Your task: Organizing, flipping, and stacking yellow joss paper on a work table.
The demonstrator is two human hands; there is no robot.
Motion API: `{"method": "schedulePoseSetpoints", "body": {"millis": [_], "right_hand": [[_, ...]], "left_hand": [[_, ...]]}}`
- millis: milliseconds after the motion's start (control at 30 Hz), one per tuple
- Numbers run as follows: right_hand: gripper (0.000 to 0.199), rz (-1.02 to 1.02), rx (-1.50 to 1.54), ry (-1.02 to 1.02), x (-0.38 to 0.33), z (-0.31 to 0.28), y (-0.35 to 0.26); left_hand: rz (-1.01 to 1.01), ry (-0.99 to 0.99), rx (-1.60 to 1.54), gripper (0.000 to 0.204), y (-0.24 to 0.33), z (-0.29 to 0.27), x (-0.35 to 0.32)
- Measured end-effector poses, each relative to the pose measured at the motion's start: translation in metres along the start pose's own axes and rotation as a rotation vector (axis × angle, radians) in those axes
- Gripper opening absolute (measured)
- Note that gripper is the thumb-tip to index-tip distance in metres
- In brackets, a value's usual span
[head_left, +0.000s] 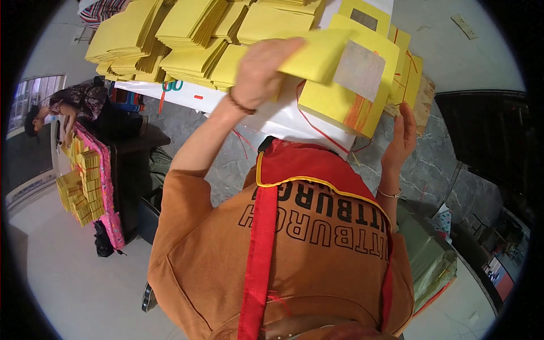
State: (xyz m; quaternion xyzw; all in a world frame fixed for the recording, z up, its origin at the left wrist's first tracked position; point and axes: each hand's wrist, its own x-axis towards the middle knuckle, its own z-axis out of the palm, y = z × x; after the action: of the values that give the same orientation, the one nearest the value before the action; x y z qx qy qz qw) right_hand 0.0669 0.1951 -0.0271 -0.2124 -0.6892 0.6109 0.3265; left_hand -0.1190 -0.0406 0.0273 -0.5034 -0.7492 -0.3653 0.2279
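My left hand [262,71], slightly blurred, is closed on the edge of a thin sheaf of yellow joss paper [317,55]. That sheaf tilts over a thick stack of yellow joss paper [382,62], which has a silver-grey square on top and orange streaks on its near side. Beside the stack's right edge, my right hand [401,136] is held upright with fingers stretched out and nothing in it. A red string [317,127] lies on the white table [272,120] in front of the stack.
Several yellow paper piles [192,22] cover the table's left and far parts. Tied yellow bundles [409,79] lie at the right. On the left, another person [79,107] bends over a pink-covered table [107,187] with yellow bundles. A dark panel [487,130] stands far right.
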Motion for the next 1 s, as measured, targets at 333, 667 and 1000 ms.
{"method": "schedulePoseSetpoints", "body": {"millis": [333, 667, 1000], "right_hand": [[0.023, 0.042, -0.003, -0.095, -0.004, 0.007, 0.009], [0.021, 0.083, -0.032, -0.091, -0.006, 0.014, 0.007], [0.021, 0.035, -0.054, -0.123, -0.005, 0.006, 0.016]], "left_hand": [[-0.077, -0.407, 0.456, 0.050, -0.059, -0.025, -0.092], [-0.182, -0.646, 0.390, 0.057, -0.072, -0.005, -0.116], [-0.235, -0.749, 0.292, 0.076, -0.072, -0.009, -0.114]]}}
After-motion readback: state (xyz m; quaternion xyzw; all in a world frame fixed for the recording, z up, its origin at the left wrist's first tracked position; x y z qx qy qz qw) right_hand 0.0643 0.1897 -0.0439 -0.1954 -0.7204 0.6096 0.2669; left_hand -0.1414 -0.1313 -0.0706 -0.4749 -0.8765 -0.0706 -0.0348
